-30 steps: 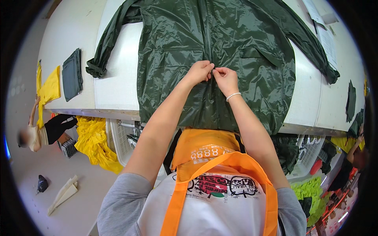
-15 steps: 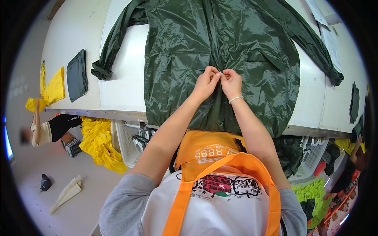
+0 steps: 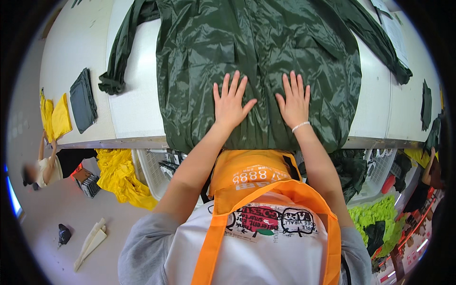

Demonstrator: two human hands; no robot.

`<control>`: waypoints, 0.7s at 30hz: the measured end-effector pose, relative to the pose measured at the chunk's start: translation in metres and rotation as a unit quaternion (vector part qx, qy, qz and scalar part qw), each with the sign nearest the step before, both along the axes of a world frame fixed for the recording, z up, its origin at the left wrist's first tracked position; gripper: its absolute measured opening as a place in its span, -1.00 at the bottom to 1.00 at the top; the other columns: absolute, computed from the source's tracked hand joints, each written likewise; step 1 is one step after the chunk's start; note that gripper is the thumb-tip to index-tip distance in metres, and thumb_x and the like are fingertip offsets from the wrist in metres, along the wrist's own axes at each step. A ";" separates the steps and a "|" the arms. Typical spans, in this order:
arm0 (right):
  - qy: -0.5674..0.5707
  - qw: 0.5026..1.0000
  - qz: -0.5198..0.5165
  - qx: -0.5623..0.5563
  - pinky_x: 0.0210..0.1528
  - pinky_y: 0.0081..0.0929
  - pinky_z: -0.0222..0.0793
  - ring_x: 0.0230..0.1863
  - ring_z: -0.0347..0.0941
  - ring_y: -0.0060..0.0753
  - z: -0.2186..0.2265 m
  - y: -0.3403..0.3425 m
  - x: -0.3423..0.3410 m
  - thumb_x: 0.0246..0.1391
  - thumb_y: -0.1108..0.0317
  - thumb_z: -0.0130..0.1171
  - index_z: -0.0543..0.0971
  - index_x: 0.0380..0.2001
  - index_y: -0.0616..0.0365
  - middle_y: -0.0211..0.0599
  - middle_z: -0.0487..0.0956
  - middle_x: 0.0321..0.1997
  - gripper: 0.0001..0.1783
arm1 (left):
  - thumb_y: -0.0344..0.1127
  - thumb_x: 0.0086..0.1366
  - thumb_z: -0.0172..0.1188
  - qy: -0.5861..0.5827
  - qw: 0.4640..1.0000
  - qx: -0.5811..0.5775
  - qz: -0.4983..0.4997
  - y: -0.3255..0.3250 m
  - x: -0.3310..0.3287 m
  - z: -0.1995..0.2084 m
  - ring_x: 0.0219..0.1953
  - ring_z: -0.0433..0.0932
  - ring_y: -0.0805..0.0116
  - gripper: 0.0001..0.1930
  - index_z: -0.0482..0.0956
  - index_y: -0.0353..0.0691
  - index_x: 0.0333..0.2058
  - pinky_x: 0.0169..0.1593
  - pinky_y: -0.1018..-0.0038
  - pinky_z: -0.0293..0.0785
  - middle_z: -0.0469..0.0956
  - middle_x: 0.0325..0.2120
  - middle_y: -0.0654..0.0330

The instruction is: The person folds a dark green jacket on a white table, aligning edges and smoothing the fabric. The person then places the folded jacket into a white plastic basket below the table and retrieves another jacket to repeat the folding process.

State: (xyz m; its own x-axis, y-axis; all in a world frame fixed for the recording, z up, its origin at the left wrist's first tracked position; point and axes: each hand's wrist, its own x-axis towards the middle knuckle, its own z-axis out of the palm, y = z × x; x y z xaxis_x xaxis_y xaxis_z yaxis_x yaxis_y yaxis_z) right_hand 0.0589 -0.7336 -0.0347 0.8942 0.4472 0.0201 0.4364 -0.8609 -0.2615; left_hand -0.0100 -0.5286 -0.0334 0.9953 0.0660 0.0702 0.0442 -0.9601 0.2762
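Note:
A shiny dark green rain jacket (image 3: 204,52) lies spread on the white table (image 3: 137,111), sleeves out to both sides. Its hem hangs a little over the table's near edge. My left hand (image 3: 231,103) rests flat on the jacket's left front, fingers spread, below the pocket flap. Flat on the other side of the centre front seam is my right hand (image 3: 294,101), fingers apart, a white beaded bracelet on its wrist. Neither hand holds anything.
Folded dark green garments (image 3: 83,100) and a yellow piece (image 3: 61,117) lie at the table's left, where another person (image 3: 47,166) handles yellow cloth. White baskets (image 3: 154,173) and a yellow heap (image 3: 116,178) are under the table edge. Papers (image 3: 392,33) lie far right.
Both hands have let go of the jacket's centre front, where their fingertips were pinched together. They have moved apart and now lie flat on either side of it.

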 end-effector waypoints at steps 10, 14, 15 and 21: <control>0.243 0.927 -0.067 0.278 -0.21 -0.34 0.39 -0.25 0.47 -0.17 0.034 -0.029 -0.073 -0.08 0.44 0.23 0.54 -0.45 0.26 -0.19 0.49 -0.36 -0.88 | -0.10 0.13 0.25 0.227 0.955 -0.188 0.042 -0.047 -0.026 0.028 -0.66 0.48 0.15 -0.63 0.49 -0.29 -0.64 -0.52 0.26 0.41 0.49 -0.72 0.15; 0.233 0.897 -0.132 0.352 -0.49 -0.48 0.38 -0.57 0.47 -0.32 0.028 -0.010 -0.093 -0.08 0.53 0.22 0.58 -0.45 0.27 -0.19 0.51 -0.51 -0.93 | -0.18 0.22 0.16 0.354 0.800 -0.477 0.091 -0.038 -0.019 0.018 -0.76 0.44 0.37 -0.64 0.47 -0.31 -0.66 -0.61 0.43 0.37 0.48 -0.78 0.17; 0.234 0.893 -0.134 0.361 -0.49 -0.48 0.38 -0.58 0.47 -0.32 0.027 -0.007 -0.095 -0.08 0.53 0.22 0.58 -0.45 0.27 -0.20 0.51 -0.51 -0.93 | -0.23 0.26 0.10 0.350 0.773 -0.520 0.097 -0.038 -0.020 0.018 -0.79 0.39 0.51 -0.64 0.46 -0.33 -0.67 -0.65 0.54 0.31 0.47 -0.80 0.20; 0.236 0.879 -0.150 0.386 -0.48 -0.47 0.40 -0.55 0.48 -0.31 0.033 0.002 -0.098 -0.14 0.45 0.30 0.57 -0.46 0.26 -0.21 0.52 -0.48 -0.86 | -0.23 0.30 0.09 0.312 0.795 -0.510 0.104 -0.051 -0.020 0.022 -0.76 0.39 0.54 -0.61 0.45 -0.33 -0.67 -0.65 0.61 0.26 0.45 -0.78 0.23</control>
State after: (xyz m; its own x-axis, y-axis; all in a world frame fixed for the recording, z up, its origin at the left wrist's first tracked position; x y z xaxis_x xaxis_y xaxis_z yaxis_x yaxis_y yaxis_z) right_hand -0.0390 -0.7318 -0.0013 0.9600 0.2054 -0.1901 -0.0935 -0.4047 -0.9097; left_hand -0.0305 -0.5792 -0.0110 0.7758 -0.0603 -0.6281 0.6061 -0.2059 0.7683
